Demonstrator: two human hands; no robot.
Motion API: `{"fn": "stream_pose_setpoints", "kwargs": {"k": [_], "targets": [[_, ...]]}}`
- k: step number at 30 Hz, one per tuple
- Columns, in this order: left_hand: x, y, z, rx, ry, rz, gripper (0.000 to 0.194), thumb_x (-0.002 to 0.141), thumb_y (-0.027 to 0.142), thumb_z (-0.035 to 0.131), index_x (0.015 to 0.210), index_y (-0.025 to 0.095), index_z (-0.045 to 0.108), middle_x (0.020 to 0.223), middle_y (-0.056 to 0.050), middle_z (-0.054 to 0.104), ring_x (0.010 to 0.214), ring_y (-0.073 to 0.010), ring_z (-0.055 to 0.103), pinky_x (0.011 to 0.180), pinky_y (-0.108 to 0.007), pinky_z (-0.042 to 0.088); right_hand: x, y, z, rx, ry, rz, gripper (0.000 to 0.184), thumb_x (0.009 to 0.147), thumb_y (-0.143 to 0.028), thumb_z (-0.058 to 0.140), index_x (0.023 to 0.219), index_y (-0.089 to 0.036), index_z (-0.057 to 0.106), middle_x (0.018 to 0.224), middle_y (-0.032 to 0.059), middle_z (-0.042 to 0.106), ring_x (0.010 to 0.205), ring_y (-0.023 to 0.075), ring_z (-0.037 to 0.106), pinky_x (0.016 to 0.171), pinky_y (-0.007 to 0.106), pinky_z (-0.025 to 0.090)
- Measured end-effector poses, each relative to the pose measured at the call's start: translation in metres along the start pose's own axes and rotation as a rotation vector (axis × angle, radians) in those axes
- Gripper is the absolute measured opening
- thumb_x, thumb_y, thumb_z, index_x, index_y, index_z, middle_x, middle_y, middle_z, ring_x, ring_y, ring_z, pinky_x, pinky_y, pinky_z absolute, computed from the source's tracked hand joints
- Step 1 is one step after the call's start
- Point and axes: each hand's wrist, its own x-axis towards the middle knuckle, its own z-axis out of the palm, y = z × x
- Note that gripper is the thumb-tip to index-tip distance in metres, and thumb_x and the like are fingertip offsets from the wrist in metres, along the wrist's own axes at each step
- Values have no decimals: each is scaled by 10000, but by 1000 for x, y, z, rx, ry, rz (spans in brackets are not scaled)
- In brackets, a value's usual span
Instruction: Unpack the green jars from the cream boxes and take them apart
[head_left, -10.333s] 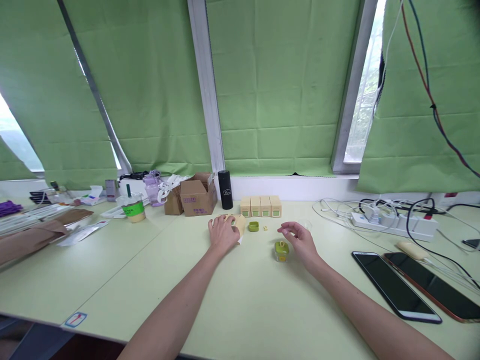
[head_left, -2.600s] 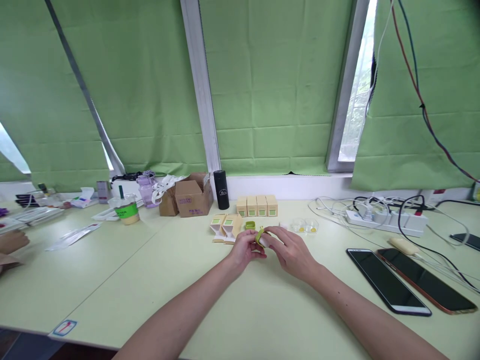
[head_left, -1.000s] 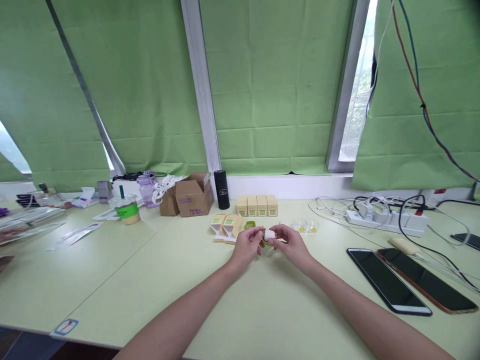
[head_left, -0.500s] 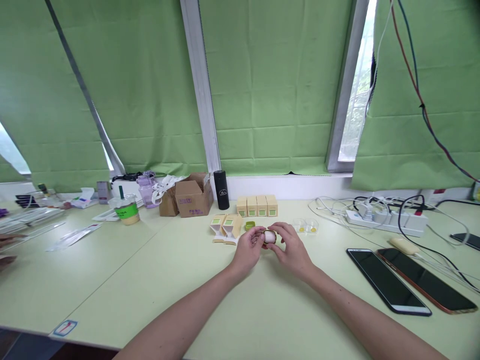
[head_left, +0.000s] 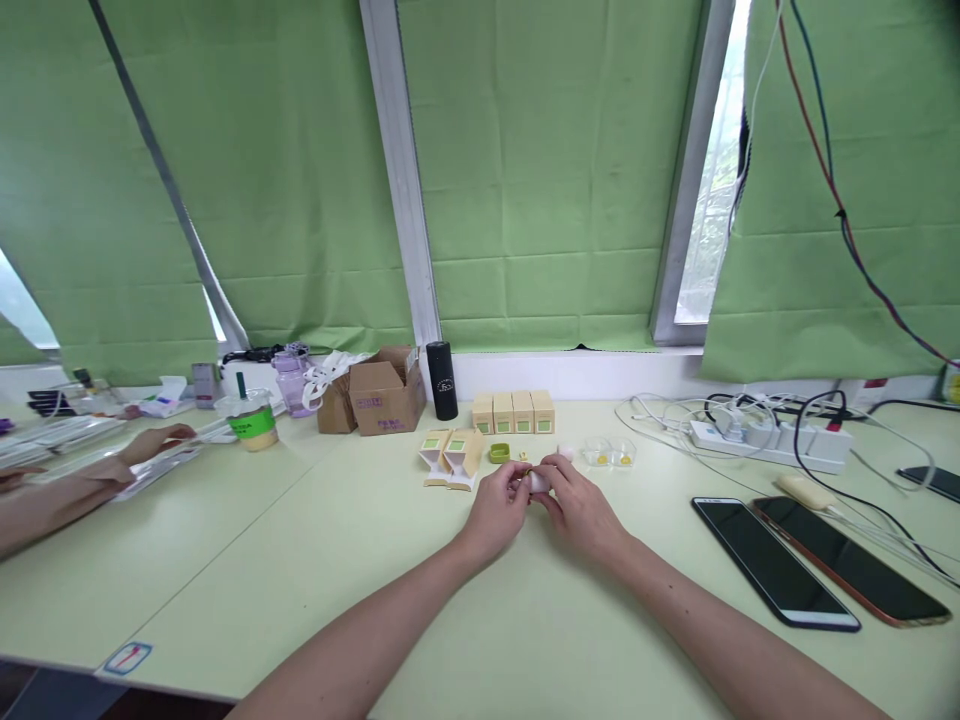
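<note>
My left hand [head_left: 495,508] and my right hand [head_left: 586,508] meet over the middle of the table, both closed on a small green lid with a white insert [head_left: 538,483]. Fingers cover most of it; mainly the white part shows. Just beyond them lie a small green square piece [head_left: 499,454], a tiny yellow piece [head_left: 523,456] and a small pinkish-white piece [head_left: 565,453]. To the right of these sit two clear containers [head_left: 598,453] with yellow inside. Left of the green piece are two opened small cardboard boxes [head_left: 452,455].
Behind stand several small tan boxes [head_left: 513,412], a black cylinder [head_left: 442,381] and a brown carton [head_left: 386,395]. Phones [head_left: 772,560] and a power strip [head_left: 772,447] with cables occupy the right. At left, another person's arm [head_left: 97,490] reaches near a drink cup [head_left: 251,420].
The lid's white face, turned toward me half a second ago, has been tilted and is now mostly behind my fingers. The other person's arm has reached in from the left over a white packet.
</note>
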Motion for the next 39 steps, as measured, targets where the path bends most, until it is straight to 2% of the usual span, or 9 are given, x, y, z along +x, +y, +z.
{"fn": "stream_pose_setpoints", "kwargs": {"k": [5,18,21,24,27,30,34,39], "targets": [[2,0,2,22,14,8,219,992,285,519,1126,216,680,1096,-86,747,926,-212,733,829,-349,599,3,-1,0,-10,-6,-29,304,988,-130,471,1273,-236,499,1197,118,614,947,255,675,701,378,588],[6,3,2,62,28,-24,229,983,279,492,1065,215,696,952,-61,756,802,-191,717,717,-304,562,6,-7,3,5,-27,14,344,948,-74,427,1252,-225,485,1203,120,593,919,245,651,661,354,554],[6,4,0,81,32,-28,248,986,329,511,1097,213,700,994,-66,762,821,-201,718,733,-324,564,6,-6,1,85,-18,46,293,980,-119,426,1241,-234,497,1202,117,596,937,250,648,695,372,562],[5,6,-7,162,43,18,270,963,363,574,1146,227,717,1095,-73,757,908,-222,698,844,-376,559,4,-4,-3,198,-8,108,235,1002,-185,456,1218,-247,526,1187,105,606,949,246,647,736,382,571],[3,9,-14,218,28,109,296,916,306,646,1197,253,722,1202,-82,722,1115,-263,638,1021,-444,498,3,-1,-7,297,12,184,219,987,-247,520,1200,-262,568,1191,92,612,927,233,649,737,375,573],[2,7,-17,182,-19,129,421,858,230,707,1276,268,685,1276,-96,673,1262,-282,569,1118,-478,432,6,1,-9,384,46,250,207,964,-318,572,1159,-264,614,1183,84,627,934,232,652,726,374,566],[4,2,-14,116,-21,67,451,831,281,764,1270,242,670,1320,-114,656,1253,-282,591,1090,-464,447,10,0,-8,536,54,278,209,951,-389,600,1097,-247,649,1093,74,686,990,242,652,810,395,558],[7,8,-10,62,-1,-28,421,836,395,776,1211,229,685,1286,-101,698,1197,-277,635,1023,-427,478,11,0,-4,693,74,361,278,929,-467,635,1070,-228,663,1035,69,720,937,235,670,864,405,544]]}}
